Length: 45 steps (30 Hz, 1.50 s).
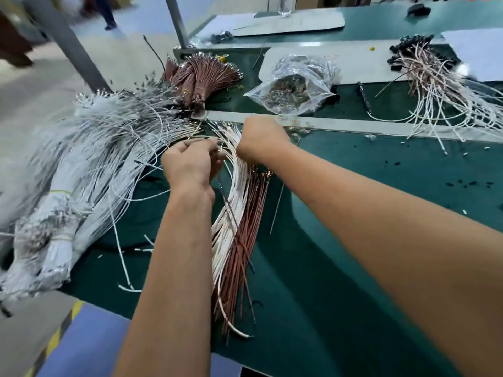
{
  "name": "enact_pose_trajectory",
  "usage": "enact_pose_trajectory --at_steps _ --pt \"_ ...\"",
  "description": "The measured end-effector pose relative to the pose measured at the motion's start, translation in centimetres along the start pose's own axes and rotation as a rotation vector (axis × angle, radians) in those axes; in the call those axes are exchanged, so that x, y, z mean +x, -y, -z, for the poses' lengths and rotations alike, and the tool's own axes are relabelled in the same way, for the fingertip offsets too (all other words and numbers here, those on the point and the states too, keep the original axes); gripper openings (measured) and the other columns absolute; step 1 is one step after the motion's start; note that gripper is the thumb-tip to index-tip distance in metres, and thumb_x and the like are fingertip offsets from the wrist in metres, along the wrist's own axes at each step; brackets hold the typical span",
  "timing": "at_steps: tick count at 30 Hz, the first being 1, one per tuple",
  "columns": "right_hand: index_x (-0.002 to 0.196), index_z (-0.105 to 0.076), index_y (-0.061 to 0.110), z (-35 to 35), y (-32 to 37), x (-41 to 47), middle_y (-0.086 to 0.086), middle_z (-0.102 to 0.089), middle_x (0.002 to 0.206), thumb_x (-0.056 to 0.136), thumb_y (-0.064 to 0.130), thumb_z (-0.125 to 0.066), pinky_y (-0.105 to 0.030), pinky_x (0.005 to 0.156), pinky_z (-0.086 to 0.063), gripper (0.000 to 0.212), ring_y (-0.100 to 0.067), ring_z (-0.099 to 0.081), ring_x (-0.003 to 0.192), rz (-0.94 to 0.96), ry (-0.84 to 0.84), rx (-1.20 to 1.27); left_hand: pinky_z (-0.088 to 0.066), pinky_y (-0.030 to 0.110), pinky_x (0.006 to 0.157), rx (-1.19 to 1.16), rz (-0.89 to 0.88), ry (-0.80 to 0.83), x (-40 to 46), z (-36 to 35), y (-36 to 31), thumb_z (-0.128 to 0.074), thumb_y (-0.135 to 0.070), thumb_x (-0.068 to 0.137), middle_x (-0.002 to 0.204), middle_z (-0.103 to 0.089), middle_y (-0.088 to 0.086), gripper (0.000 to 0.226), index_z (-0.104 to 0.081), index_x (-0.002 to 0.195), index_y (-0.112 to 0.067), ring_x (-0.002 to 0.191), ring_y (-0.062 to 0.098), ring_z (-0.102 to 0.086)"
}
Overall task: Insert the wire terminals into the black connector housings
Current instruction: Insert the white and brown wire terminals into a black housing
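Over the green surface [353, 268], both my hands work a wire bundle [239, 202].
Left grip [190, 165] pinches one wire; right grip [261, 141] is fisted among wires, its hold unclear. I'd separate one terminal cleanly.

**Bench layout**

Loose wires [239, 227] are lying on the table [353, 268] between the two forearms. Bundled wires [81, 172] are spreading to their left, overhanging the table edge. A tied wire bundle [201, 77] is sitting behind them. A plastic bag [294, 85] is resting right of it, and finished harnesses [435, 85] are lying at far right.
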State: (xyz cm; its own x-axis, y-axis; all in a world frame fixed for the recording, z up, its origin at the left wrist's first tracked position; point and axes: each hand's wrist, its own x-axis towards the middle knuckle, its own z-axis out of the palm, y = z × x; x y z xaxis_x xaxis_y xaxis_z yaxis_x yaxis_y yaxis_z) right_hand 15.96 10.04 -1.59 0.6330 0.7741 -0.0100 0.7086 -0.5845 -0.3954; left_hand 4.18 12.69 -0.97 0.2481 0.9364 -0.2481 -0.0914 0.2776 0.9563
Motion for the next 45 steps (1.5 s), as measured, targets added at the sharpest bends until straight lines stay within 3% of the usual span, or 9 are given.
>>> enact_pose_trajectory --at_steps 6,11,15,19,26,32,36,40,45 --pt "0.093 -0.07 0.006 2.1 -0.4 0.4 -0.007 -0.074 0.089 0.087 0.022 -0.079 -0.029 0.053 -0.048 0.019 -0.023 -0.068 0.08 -0.063 0.072 0.135 -0.051 0.02 0.049 -0.004 -0.015 -0.018 0.5 0.5 -0.2 -0.071 0.0 0.088 0.07 -0.067 0.005 0.015 -0.062 0.084 -0.012 0.052 0.011 -0.064" --pt "0.102 -0.072 0.004 3.4 -0.4 0.2 -0.01 -0.072 0.093 0.091 0.022 -0.074 -0.036 0.078 -0.06 0.021 -0.026 -0.069 0.086 0.015 -0.023 0.261 -0.055 0.022 0.056 -0.012 -0.007 0.051 -0.3 -0.4 -0.7 -0.069 0.002 0.089 0.075 -0.068 0.007 0.018 -0.061 0.081 -0.013 0.053 0.013 -0.063" --pt "0.088 -0.065 0.004 4.8 -0.6 -0.3 -0.004 -0.05 0.062 0.096 0.02 -0.07 -0.026 0.045 -0.035 0.018 -0.016 -0.042 0.049 -0.025 -0.025 0.573 -0.058 0.024 0.065 0.027 -0.005 0.175 -1.1 -0.8 -1.5 -0.07 0.001 0.089 0.08 -0.073 0.011 0.012 -0.065 0.087 -0.009 0.061 0.016 -0.066" --pt "0.087 -0.053 0.01 6.6 -1.6 -1.7 -0.007 -0.052 0.071 0.109 0.018 -0.05 -0.019 0.037 -0.031 0.023 -0.009 -0.04 0.041 -0.02 0.09 1.037 -0.056 0.021 0.059 0.071 0.022 0.439 -2.3 -1.3 -2.3 -0.07 -0.001 0.089 0.077 -0.075 0.01 0.009 -0.067 0.087 -0.009 0.059 0.015 -0.068" --pt "0.086 -0.043 0.015 11.5 -9.9 -4.1 -0.006 -0.056 0.062 0.113 0.021 -0.037 -0.019 0.037 -0.025 0.028 -0.011 -0.037 0.04 -0.059 -0.231 1.213 -0.052 0.014 0.049 0.078 0.162 0.901 -5.3 -5.2 -1.1 -0.07 -0.002 0.079 0.087 -0.076 0.017 0.015 -0.064 0.092 -0.007 0.055 0.011 -0.065" --pt "0.085 -0.042 0.018 11.9 -18.6 -7.7 0.0 -0.056 0.054 0.112 0.022 -0.04 -0.014 0.037 -0.024 0.028 -0.009 -0.036 0.04 -0.226 -0.36 1.289 -0.049 0.013 0.047 0.262 0.191 0.955 -10.1 -12.3 3.7 -0.071 0.006 0.086 0.076 -0.069 0.017 0.013 -0.065 0.093 -0.003 0.05 0.013 -0.064" --pt "0.091 -0.044 0.013 11.7 -22.4 -9.7 -0.007 -0.062 0.069 0.112 0.016 -0.042 -0.019 0.04 -0.035 0.021 -0.01 -0.047 0.047 -0.267 -0.414 1.311 -0.05 0.016 0.047 0.379 0.181 0.988 -12.1 -15.6 6.4 -0.074 0.009 0.084 0.068 -0.065 0.015 0.015 -0.067 0.096 0.003 0.048 0.012 -0.063" --pt "0.105 -0.052 0.007 11.6 -24.1 -11.6 -0.015 -0.06 0.099 0.108 0.015 -0.053 -0.027 0.057 -0.058 0.008 -0.021 -0.065 0.072 -0.319 -0.43 1.158 -0.052 0.014 0.049 0.366 0.248 1.015 -13.0 -17.1 7.5 -0.072 0.011 0.084 0.081 -0.07 0.018 0.016 -0.065 0.094 0.001 0.052 0.013 -0.066" --pt "0.079 -0.068 0.011 11.9 -24.1 -15.4 -0.012 -0.069 0.076 0.097 0.044 -0.066 -0.035 0.069 -0.056 0.038 -0.029 -0.069 0.073 -0.445 -0.241 0.069 -0.051 0.016 0.049 0.293 0.179 0.858 -12.3 -17.7 8.4 -0.07 0.011 0.086 0.078 -0.069 0.019 0.017 -0.061 0.083 -0.003 0.051 0.014 -0.065"
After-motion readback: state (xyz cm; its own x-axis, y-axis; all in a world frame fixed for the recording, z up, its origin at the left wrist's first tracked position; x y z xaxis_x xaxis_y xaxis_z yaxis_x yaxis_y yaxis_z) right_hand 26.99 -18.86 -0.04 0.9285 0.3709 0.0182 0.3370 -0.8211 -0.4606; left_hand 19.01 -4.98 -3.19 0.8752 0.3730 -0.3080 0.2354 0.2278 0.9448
